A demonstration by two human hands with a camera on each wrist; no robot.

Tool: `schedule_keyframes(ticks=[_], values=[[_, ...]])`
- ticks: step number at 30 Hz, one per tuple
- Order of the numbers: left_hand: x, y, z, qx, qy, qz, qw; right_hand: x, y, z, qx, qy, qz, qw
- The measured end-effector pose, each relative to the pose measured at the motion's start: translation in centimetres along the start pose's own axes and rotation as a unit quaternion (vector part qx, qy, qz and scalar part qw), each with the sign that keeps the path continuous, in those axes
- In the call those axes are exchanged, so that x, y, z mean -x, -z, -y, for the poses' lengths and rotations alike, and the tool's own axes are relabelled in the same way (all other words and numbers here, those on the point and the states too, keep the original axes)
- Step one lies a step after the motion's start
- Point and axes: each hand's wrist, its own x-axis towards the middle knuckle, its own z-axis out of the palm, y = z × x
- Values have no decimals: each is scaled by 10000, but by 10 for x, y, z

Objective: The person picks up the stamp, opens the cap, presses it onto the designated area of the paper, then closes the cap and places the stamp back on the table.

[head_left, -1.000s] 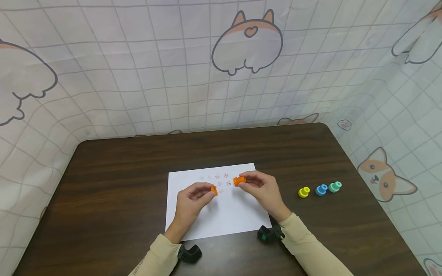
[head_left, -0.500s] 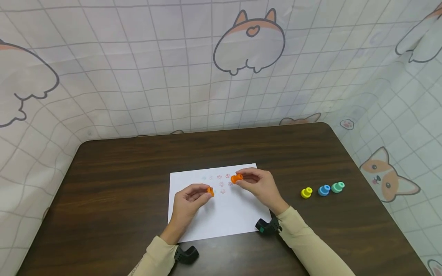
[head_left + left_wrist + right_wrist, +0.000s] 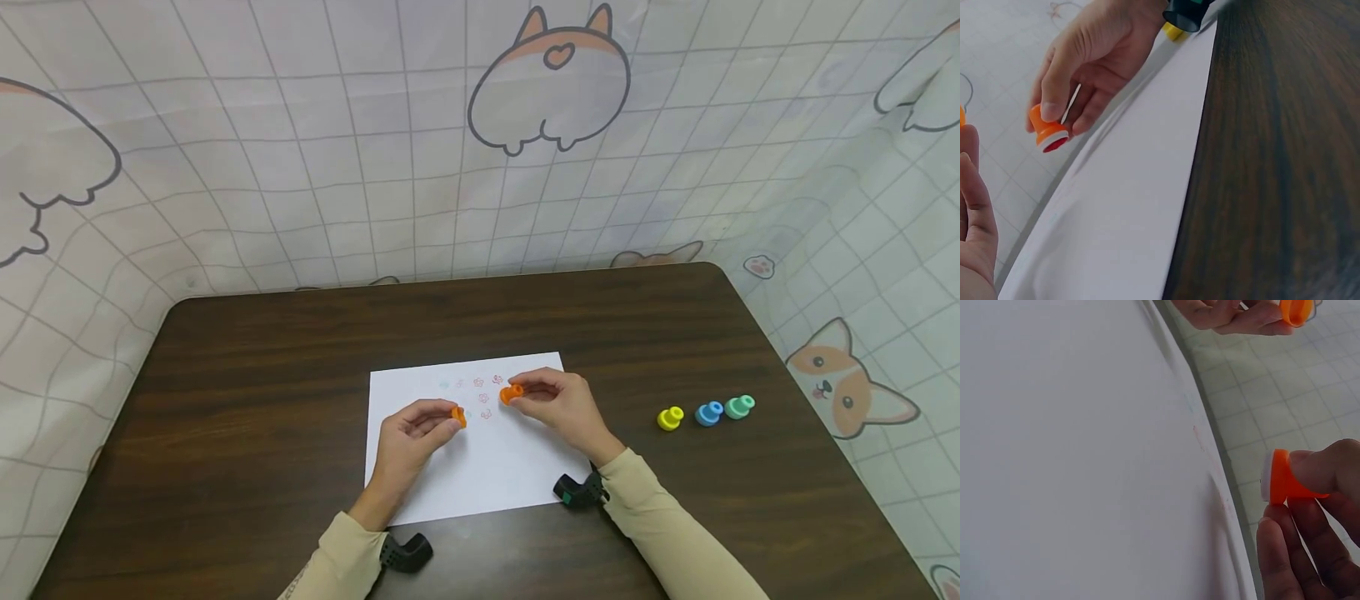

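In the head view my left hand [image 3: 408, 446] pinches a small orange cap [image 3: 459, 417] above the sheet of white paper [image 3: 480, 479]. The cap's hollow side shows in the right wrist view. My right hand [image 3: 561, 406] holds an orange stamp [image 3: 511, 394] between thumb and fingers, over the paper's upper right part. Cap and stamp are apart. The left wrist view shows the stamp's red face [image 3: 1055, 145] with a white rim, tilted and clear of the paper. Small faint flower prints [image 3: 483, 398], mostly reddish, mark the upper part of the sheet.
Right of the paper, a yellow stamp [image 3: 670, 418], a blue stamp [image 3: 708, 413] and a mint green stamp [image 3: 739, 407] stand in a row on the dark wooden table [image 3: 262, 400]. A white grid-patterned curtain [image 3: 360, 167] hangs behind the table.
Both hands have shifted slightly left over the paper, with the cap and the stamp still in them. The stamp has turned a little. The head view has shifted slightly.
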Motion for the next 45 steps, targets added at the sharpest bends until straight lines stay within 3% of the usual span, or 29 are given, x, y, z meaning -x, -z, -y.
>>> schedule_keyframes(ticks=[13,22,45], values=[[0,1,1,-19,-15,29,10000,0,-3,-4,589,82,34,9982],[2,1,4,-73,200,-60,9998,1,-6,-4,648,254,110,9975],[3,0,3,-12,149,27,9999,4,-6,-3,1134,365,164,9927]])
